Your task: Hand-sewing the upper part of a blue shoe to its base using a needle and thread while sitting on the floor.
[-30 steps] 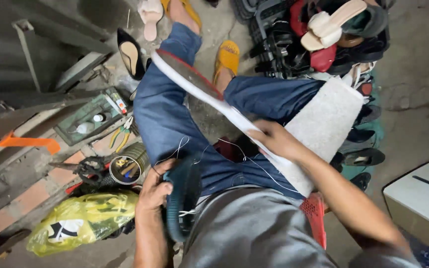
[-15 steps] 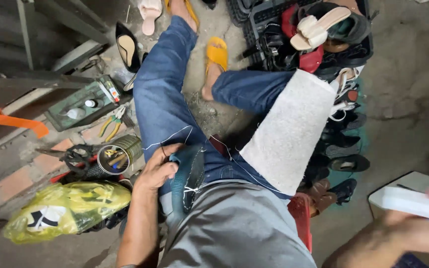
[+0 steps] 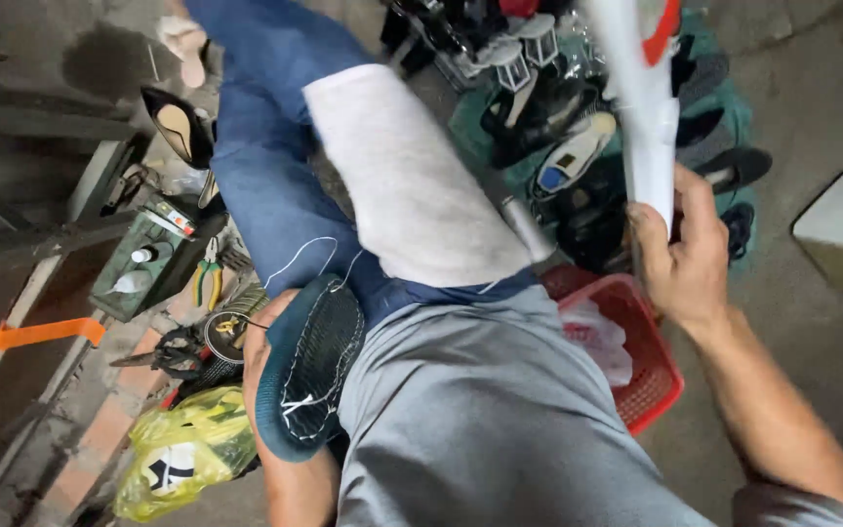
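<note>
Cluttered floor beside the red basket (image 3: 658, 363): right hand (image 3: 680, 263) grips a white shoe (image 3: 641, 107), left hand (image 3: 263, 361) clasps a dark sole (image 3: 309, 366), whose loose thread (image 3: 295, 256) might snag.

Left hand (image 3: 263, 361) grips dark shoe (image 3: 309, 366) on lap; right hand (image 3: 680, 259) holds white stick (image 3: 641, 117) aloft.

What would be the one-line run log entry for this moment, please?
left hand: holds dark shoe, sole up, white thread attached | right hand: raises white shoe | lap: grey cloth
</note>
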